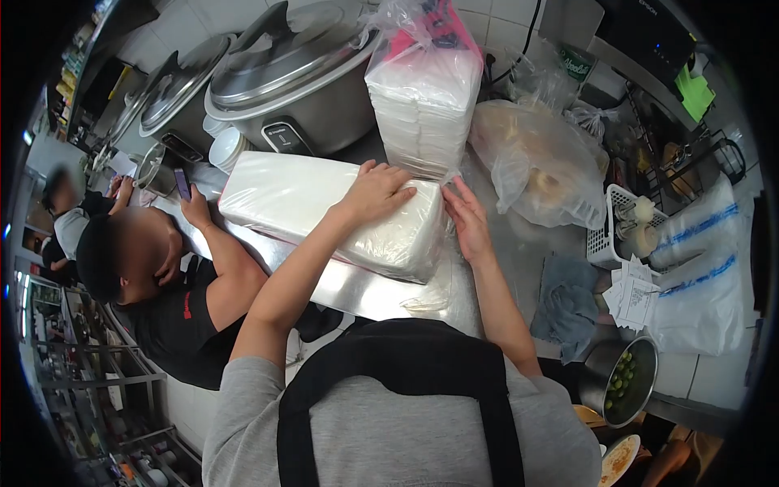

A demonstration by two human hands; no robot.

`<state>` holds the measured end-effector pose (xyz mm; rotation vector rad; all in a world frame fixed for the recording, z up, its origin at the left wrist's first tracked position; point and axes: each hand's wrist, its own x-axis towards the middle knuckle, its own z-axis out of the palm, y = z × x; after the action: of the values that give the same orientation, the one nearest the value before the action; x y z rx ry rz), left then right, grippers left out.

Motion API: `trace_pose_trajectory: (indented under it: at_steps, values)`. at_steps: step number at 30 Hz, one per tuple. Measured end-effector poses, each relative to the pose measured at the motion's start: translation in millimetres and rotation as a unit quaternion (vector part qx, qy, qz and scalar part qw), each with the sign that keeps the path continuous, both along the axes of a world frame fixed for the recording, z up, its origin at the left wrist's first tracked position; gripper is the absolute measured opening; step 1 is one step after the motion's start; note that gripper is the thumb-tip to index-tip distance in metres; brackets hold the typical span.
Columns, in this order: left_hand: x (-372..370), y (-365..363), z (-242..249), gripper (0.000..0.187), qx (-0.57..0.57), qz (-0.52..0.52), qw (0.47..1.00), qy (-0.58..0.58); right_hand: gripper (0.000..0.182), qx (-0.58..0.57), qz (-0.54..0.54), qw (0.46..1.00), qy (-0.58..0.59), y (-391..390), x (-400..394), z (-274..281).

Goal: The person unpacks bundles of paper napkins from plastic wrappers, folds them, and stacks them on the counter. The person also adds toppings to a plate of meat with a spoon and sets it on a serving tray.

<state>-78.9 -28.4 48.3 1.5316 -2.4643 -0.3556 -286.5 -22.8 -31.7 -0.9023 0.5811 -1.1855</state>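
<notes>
A long white pack (300, 191) wrapped in clear plastic lies on the steel counter before me; its contents are hard to name through the wrap. My left hand (375, 195) rests flat on top of it, fingers spread toward its right end. At that end, my right hand (468, 223) is upright with its fingers stretched out, touching the loose plastic at the corner. Just behind both hands stands a tall stack of white sheets or containers (426, 105) in a clear and pink bag.
Large rice cookers (304, 77) line the back left, beside stacked white cups (229, 150). A bulging plastic bag (540, 158), a grey cloth (564, 300), a white basket (604, 231) and a pot of green fruit (637, 377) are rightward. A person holding a phone (182, 183) leans at left.
</notes>
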Motion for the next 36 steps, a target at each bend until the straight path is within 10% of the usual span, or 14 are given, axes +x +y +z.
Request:
trace_pose_trajectory:
  at_steps: [7,9,15,26,33,36]
  values:
    - [-75,7,-11,0.055,-0.089,0.096,0.988,-0.077,0.031,-0.045,-0.093,0.989,0.103,-5,-10,36]
    - [-78,5,-22,0.053,-0.111,0.103,0.985,-0.084,0.023,-0.391,-0.241,0.761,0.459,-17,-10,42]
    - [-86,11,-14,0.034,-0.114,0.119,0.980,-0.108,0.006,-0.487,-0.208,0.664,0.528,-28,-13,33]
    - [-83,32,-15,0.033,-0.195,0.080,0.977,0.016,0.010,-0.423,-0.281,0.707,0.492,-5,-13,21]
    - [-68,29,-7,0.046,-0.016,0.078,0.978,0.194,0.008,-0.278,-0.228,0.812,0.460,-16,-8,2]
    - [-57,34,-4,0.046,-0.043,0.052,0.981,0.183,0.009,-0.394,-0.343,0.741,0.422,7,-13,46]
